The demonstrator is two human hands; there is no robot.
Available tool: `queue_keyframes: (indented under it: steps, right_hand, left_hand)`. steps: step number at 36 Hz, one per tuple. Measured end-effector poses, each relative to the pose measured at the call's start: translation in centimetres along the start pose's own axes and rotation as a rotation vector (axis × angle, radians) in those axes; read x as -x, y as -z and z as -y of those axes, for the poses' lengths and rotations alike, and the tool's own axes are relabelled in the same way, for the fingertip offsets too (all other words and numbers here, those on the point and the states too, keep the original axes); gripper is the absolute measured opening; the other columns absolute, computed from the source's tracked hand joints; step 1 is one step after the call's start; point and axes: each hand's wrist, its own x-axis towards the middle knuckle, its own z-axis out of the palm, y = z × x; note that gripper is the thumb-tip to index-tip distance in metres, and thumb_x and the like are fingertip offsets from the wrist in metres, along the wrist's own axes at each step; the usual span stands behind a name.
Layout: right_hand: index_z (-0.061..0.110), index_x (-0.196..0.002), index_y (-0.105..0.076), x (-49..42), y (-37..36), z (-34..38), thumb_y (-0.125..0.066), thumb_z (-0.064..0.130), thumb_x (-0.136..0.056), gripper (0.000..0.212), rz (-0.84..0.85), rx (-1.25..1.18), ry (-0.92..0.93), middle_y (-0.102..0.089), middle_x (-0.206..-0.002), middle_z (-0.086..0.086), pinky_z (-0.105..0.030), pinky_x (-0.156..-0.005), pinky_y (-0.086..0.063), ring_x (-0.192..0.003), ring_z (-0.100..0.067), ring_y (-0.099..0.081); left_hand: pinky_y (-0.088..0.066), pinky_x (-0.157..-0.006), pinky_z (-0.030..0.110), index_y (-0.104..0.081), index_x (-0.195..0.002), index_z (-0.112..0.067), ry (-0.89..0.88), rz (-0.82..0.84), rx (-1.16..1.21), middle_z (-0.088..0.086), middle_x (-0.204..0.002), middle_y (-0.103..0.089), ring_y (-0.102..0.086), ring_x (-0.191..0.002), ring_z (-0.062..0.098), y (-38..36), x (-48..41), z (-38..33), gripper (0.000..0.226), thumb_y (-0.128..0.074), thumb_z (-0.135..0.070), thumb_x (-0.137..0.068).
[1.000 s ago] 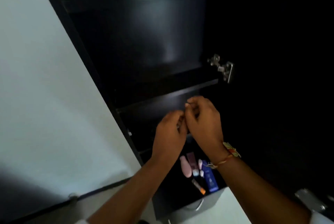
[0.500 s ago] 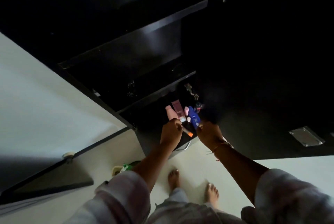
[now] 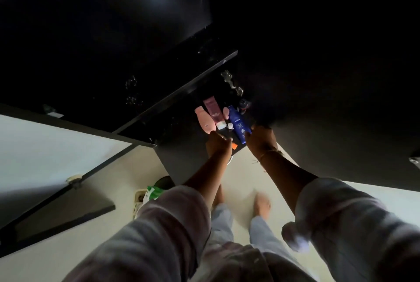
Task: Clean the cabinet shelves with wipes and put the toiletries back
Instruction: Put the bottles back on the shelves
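Several toiletries lie side by side in the dark bottom compartment [image 3: 181, 145] of the black cabinet: a pink bottle [image 3: 204, 121], a maroon tube [image 3: 212, 111], a blue Nivea bottle [image 3: 238, 124] and a dark roll-on [image 3: 243, 105]. My left hand [image 3: 218, 145] curls round a small dark tube whose orange cap [image 3: 234, 146] pokes out beside it. My right hand [image 3: 261, 141] holds the near end of the blue bottle. The shelves above [image 3: 181, 81] look bare and glossy.
The open cabinet door [image 3: 341, 111] hangs at the right, with a metal hinge [image 3: 231, 83] by the toiletries. A green wipes packet [image 3: 154, 192] lies on the pale floor left of my bare feet [image 3: 262, 205]. A white wall [image 3: 45, 145] is at left.
My view has dropped from the upper shelves to the bottom compartment. Both hands came down from the middle shelf to the toiletries, the left onto the orange-capped tube, the right onto the blue bottle.
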Motion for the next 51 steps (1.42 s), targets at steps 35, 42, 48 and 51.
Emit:
queue_keyframes:
  steps: [35,42,48,51]
  right_hand:
    - [0.016,-0.113,-0.064,0.9,0.0,-0.2,-0.065,0.044,-0.084,0.040,-0.060,0.114,0.048,-0.070,-0.099,-0.013,-0.033,-0.067,-0.053,-0.086,-0.033,-0.067]
    - [0.019,-0.114,-0.063,3.7,2.4,0.1,-0.065,0.044,-0.082,0.041,-0.091,0.123,0.104,-0.070,-0.097,-0.008,-0.026,-0.061,-0.048,-0.080,-0.028,-0.067]
    - [0.022,-0.110,-0.063,6.8,4.6,0.0,-0.066,0.045,-0.083,0.035,-0.101,0.083,0.194,-0.071,-0.093,-0.003,-0.030,-0.066,-0.056,-0.076,-0.022,-0.067]
    - [0.025,-0.107,-0.062,8.3,6.2,0.1,-0.065,0.047,-0.084,0.032,-0.119,0.066,0.229,-0.070,-0.091,0.000,-0.027,-0.065,-0.052,-0.072,-0.020,-0.063]
  left_hand:
    - [-0.058,-0.082,0.044,-0.060,-0.079,-0.020,0.202,0.056,0.335,0.016,-0.099,-0.071,-0.069,-0.090,0.029,-0.1,0.2,0.9,0.013,-0.072,-0.023,-0.078]
    - [-0.060,-0.074,0.046,-0.066,-0.099,-0.011,0.192,0.060,0.423,0.012,-0.103,-0.069,-0.067,-0.090,0.028,2.3,4.0,-0.4,0.022,-0.073,-0.021,-0.081]
    - [-0.061,-0.073,0.040,-0.066,-0.104,-0.006,0.115,0.064,0.560,0.009,-0.098,-0.068,-0.067,-0.085,0.022,4.6,7.5,-1.4,0.022,-0.070,-0.013,-0.084]
    - [-0.061,-0.073,0.036,-0.065,-0.105,-0.004,0.029,0.059,0.678,0.010,-0.099,-0.069,-0.067,-0.088,0.020,6.1,9.5,-2.2,0.021,-0.067,-0.005,-0.085]
